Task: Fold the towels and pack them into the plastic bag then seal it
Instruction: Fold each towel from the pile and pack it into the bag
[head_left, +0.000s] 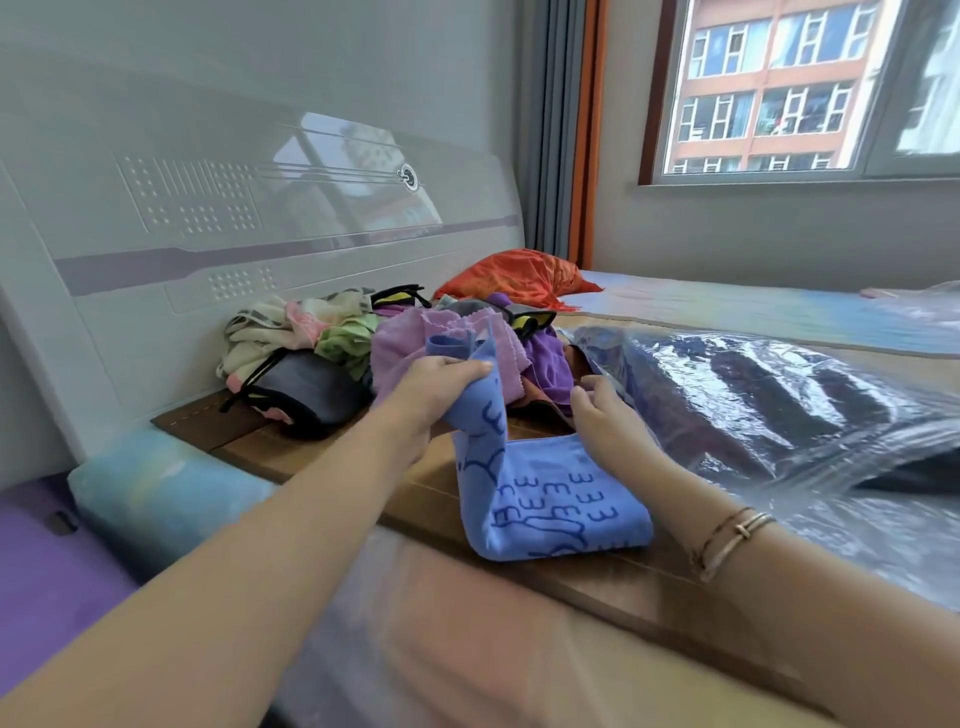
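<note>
Both arms reach forward over the bed (363, 467). The left hand (441, 387) grips the blue towel's (545, 499) raised end; the right hand (608, 421), fingers relaxed, rests on its flat half. Right of it lies the bag (753, 395), dark cloth inside. Beyond the hands, a towel pile (415, 343).

Blue towel (545, 499) – L hand (441, 384) gripping, R hand (602, 421) at edge.

The blue towel (550, 499) with dark blue print lies partly folded on the bed, one end lifted in the left grip (441, 384). The clear plastic bag (753, 405) lies just beside the right grip (605, 421), holding dark cloth.
</note>
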